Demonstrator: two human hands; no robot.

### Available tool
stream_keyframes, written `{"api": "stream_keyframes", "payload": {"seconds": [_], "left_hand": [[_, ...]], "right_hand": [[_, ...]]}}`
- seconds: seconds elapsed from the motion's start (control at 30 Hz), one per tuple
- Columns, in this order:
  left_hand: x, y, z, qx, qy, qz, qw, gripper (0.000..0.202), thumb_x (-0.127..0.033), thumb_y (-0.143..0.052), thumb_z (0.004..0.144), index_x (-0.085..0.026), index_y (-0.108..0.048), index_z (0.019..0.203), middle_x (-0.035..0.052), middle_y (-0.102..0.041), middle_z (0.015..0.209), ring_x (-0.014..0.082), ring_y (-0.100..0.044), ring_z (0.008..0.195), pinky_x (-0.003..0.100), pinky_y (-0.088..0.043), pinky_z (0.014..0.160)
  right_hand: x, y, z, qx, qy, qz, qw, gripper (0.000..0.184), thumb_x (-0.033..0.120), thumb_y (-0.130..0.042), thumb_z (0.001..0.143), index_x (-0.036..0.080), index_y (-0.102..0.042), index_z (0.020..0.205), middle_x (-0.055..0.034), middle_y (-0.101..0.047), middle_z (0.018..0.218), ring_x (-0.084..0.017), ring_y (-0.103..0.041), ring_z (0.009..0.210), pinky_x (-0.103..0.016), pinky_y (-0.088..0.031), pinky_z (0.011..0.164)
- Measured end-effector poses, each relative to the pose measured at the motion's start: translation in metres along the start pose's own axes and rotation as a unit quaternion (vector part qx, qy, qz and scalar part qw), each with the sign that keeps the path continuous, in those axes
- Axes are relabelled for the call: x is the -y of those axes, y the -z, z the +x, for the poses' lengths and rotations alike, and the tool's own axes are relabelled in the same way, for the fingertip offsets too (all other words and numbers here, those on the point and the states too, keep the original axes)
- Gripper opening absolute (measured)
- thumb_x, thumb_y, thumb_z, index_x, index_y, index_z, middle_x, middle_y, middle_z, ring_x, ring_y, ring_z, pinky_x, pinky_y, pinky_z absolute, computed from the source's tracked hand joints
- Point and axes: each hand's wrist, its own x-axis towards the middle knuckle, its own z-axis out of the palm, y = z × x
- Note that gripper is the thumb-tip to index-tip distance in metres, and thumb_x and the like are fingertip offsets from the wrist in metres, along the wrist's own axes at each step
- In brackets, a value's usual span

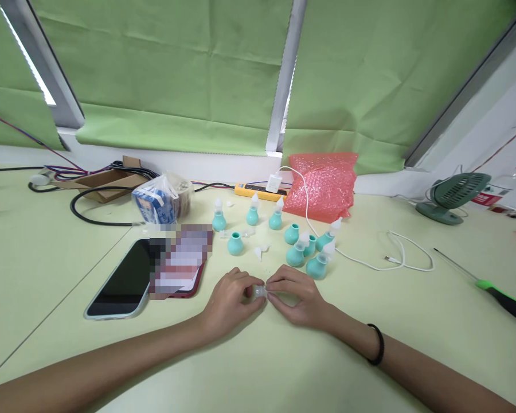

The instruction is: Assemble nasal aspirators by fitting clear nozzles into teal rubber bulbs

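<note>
A small clear plastic nozzle piece [260, 291] is pinched between the thumb and fingers of my left hand [234, 297], just above the table. My right hand [300, 297] closes its thumb and fingertips on the right end of that same piece, and its fingertips partly cover it. Beyond my hands stand several teal squeeze bulbs, some with clear, white-tipped nozzles, like the bulb [316, 267] near my right hand. An open-necked teal bulb [235, 244] has no nozzle. Small white tips [260, 251] and clear tube pieces [237, 233] lie beside it.
Two phones, one dark-screened [122, 281] and one red-edged [184, 264], lie to the left. Behind are a bagged blue package [157, 201], a yellow power strip [253, 192] and pink bubble wrap [322, 186]. A white cable [370, 265], screwdriver [505, 301] and green fan [456, 195] are right.
</note>
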Motion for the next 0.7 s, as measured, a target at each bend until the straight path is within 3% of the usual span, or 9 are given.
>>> {"api": "stream_keyframes", "payload": {"seconds": [0.43, 0.6, 0.7], "left_hand": [[-0.0002, 0.0004, 0.0000, -0.001, 0.002, -0.002, 1.000, 0.014, -0.026, -0.052, 0.073, -0.020, -0.063, 0.081, -0.0009, -0.054, 0.059, 0.0148, -0.048, 0.063, 0.025, -0.036, 0.061], [-0.0010, 0.0011, 0.0001, 0.005, 0.012, 0.003, 1.000, 0.016, -0.026, -0.052, 0.073, -0.020, -0.063, 0.083, 0.0004, -0.057, 0.061, 0.0161, -0.049, 0.066, 0.026, -0.037, 0.061], [-0.0012, 0.0015, -0.0001, 0.006, 0.012, 0.002, 1.000, 0.016, -0.026, -0.052, 0.073, -0.020, -0.063, 0.083, 0.0007, -0.057, 0.062, 0.0165, -0.048, 0.066, 0.025, -0.037, 0.060]], "right_hand": [[0.0014, -0.0012, 0.0012, -0.003, -0.007, 0.015, 1.000, 0.009, 0.012, -0.052, 0.071, 0.020, -0.056, 0.075, -0.0036, -0.059, 0.073, -0.014, -0.055, 0.067, -0.029, -0.047, 0.058], [0.0054, 0.0031, 0.0040, -0.052, 0.012, 0.002, 0.999, 0.029, 0.008, -0.050, 0.070, 0.021, -0.055, 0.095, -0.0060, -0.060, 0.082, -0.017, -0.055, 0.072, -0.035, -0.047, 0.062], [0.0081, 0.0077, 0.0060, -0.066, 0.043, 0.009, 0.997, 0.038, 0.004, -0.043, 0.070, 0.021, -0.053, 0.103, -0.0046, -0.062, 0.077, -0.017, -0.054, 0.068, -0.035, -0.047, 0.059]]}}
